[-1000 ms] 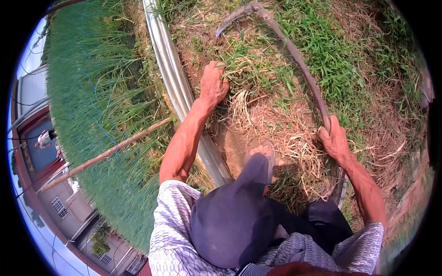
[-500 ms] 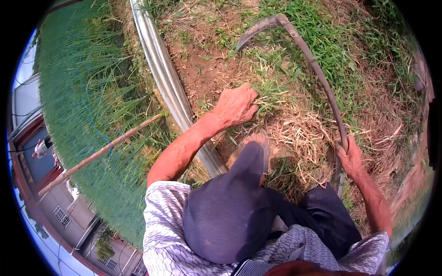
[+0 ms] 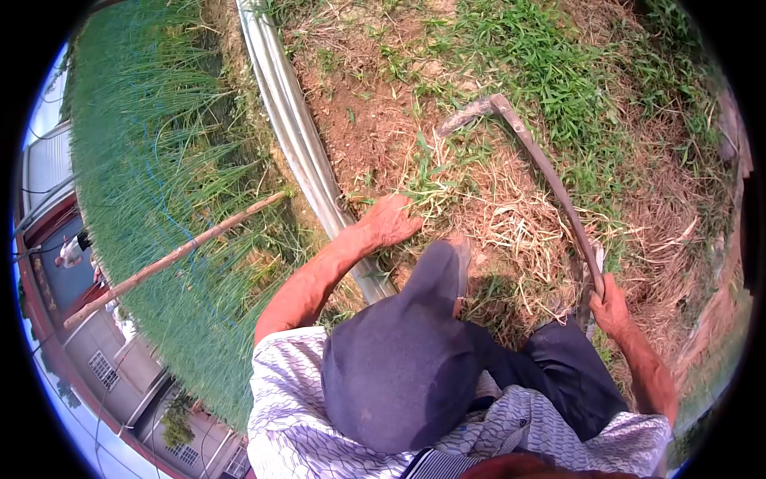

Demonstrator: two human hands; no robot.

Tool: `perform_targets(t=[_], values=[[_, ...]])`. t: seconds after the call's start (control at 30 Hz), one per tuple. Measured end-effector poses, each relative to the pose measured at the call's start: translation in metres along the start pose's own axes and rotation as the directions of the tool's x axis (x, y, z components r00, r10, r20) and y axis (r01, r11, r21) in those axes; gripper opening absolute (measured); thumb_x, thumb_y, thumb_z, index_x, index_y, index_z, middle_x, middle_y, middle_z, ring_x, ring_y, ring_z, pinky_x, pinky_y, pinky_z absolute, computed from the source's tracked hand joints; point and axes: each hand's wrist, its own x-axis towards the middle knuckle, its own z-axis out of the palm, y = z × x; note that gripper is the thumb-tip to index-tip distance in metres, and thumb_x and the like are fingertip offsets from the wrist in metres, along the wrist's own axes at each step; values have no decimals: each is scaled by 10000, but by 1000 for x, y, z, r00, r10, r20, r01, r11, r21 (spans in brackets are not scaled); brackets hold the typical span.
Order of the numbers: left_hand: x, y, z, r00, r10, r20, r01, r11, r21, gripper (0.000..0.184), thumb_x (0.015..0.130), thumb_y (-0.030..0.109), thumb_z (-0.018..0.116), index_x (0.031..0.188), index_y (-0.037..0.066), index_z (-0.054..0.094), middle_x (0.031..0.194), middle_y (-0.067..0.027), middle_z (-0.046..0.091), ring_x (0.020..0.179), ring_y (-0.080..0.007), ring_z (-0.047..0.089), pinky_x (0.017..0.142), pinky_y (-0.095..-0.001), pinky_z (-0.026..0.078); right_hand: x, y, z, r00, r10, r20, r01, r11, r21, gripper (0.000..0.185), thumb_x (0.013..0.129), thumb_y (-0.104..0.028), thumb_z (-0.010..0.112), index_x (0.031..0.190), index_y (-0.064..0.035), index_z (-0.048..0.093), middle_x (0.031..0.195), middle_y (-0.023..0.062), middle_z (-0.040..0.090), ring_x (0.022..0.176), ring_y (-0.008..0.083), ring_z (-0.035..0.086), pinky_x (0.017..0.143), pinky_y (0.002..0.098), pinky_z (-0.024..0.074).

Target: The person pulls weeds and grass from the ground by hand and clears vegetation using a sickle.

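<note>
My right hand (image 3: pixel 610 307) is closed round the lower end of the long wooden handle of a sickle (image 3: pixel 550 172). The sickle's curved blade (image 3: pixel 467 118) lies low over the ground, its tip pointing left, just beyond a tuft of cut grass (image 3: pixel 437 188). My left hand (image 3: pixel 392 219) is closed at the near side of that grass, with stems running out from its fingers; the fingertips are partly hidden. Dry straw-coloured grass (image 3: pixel 519 227) is heaped between the two hands. A shoe (image 3: pixel 461 271) shows in front of the left hand, partly behind the dark cap's brim.
A rolled clear plastic sheet (image 3: pixel 283 104) runs along the left of the bare soil (image 3: pixel 351 112). Beyond it stand tall green plants (image 3: pixel 144 144) and a wooden pole (image 3: pixel 183 251). Green weeds (image 3: pixel 550 72) grow ahead. Another person (image 3: pixel 73 250) is far left, near a building.
The sickle blade has come down towards me and slightly right. My left hand has drawn back towards my body and left, with the grass stems. My right hand has dropped slightly nearer.
</note>
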Motion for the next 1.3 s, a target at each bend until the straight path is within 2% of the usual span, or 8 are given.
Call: perform_targets(t=[0.07, 0.13, 0.33, 0.53, 0.73, 0.97, 1.2, 1.3], values=[[-11, -14, 28, 929, 363, -70, -349, 923, 163, 333, 783, 314, 663, 691, 15, 549, 693, -206, 582, 650, -395, 580, 586, -499, 463, -4, -10, -2, 999, 1, -52, 5, 993, 117, 261, 872, -182, 567, 1020, -43, 404, 752, 249, 550, 671, 448, 557, 613, 494, 449], [-3, 29, -27, 997, 75, 5, -75, 976, 202, 253, 735, 224, 670, 864, 45, 546, 864, -205, 623, 838, -390, 607, 713, -466, 494, 6, -20, 2, 989, 13, -146, 6, 991, 130, 261, 876, -197, 573, 1008, -43, 408, 737, 217, 535, 648, 400, 540, 600, 470, 446], [83, 38, -128, 688, 367, -626, -81, 896, 436, 771, 636, 68, 689, 1363, 111, 434, 1351, -190, 471, 1254, -377, 448, 1052, -494, 341, 48, -55, -13, 932, 56, -357, 54, 955, 291, 246, 895, -211, 584, 981, -41, 427, 738, 87, 489, 640, 215, 491, 576, 397, 436], [162, 33, -140, 775, 424, -469, -211, 873, 440, 493, 725, 122, 648, 1211, 101, 573, 1343, -167, 487, 1224, -368, 469, 978, -528, 395, 50, -68, -17, 931, 45, -362, 75, 948, 308, 259, 892, -210, 588, 1032, -40, 450, 737, 65, 463, 652, 185, 476, 598, 372, 443], [151, 5, -132, 699, 571, -431, -312, 785, 535, 287, 699, 19, 601, 986, 35, 597, 947, -149, 533, 902, -322, 560, 797, -406, 473, 87, -82, -6, 935, 2, -353, 117, 942, 315, 347, 915, -323, 549, 1082, -27, 481, 785, 113, 485, 693, 218, 494, 623, 424, 428], [101, -20, -105, 709, 597, -374, -476, 797, 371, 211, 662, 35, 594, 870, 30, 559, 924, -151, 535, 890, -358, 559, 787, -432, 491, 4, 2, 12, 990, -6, -139, 13, 999, 48, 256, 891, -168, 524, 1056, -25, 390, 752, 293, 556, 698, 542, 545, 581, 546, 441], [64, 24, -20, 687, 461, -562, -429, 881, 198, 419, 614, 58, 614, 1019, 19, 517, 915, -179, 498, 858, -372, 526, 738, -462, 461, -7, 36, 47, 981, -150, -125, 167, 977, 135, 256, 806, -86, 533, 1037, 17, 493, 721, 117, 513, 618, 240, 533, 589, 380, 458], [65, 28, -17, 787, 329, -521, -280, 944, 172, 417, 620, 68, 627, 1018, 13, 516, 923, -181, 509, 872, -376, 536, 748, -458, 457, 24, -4, 25, 935, 84, 344, -200, 926, 319, 212, 821, -91, 532, 1007, 4, 497, 662, 94, 509, 512, 214, 533, 488, 346, 450]])
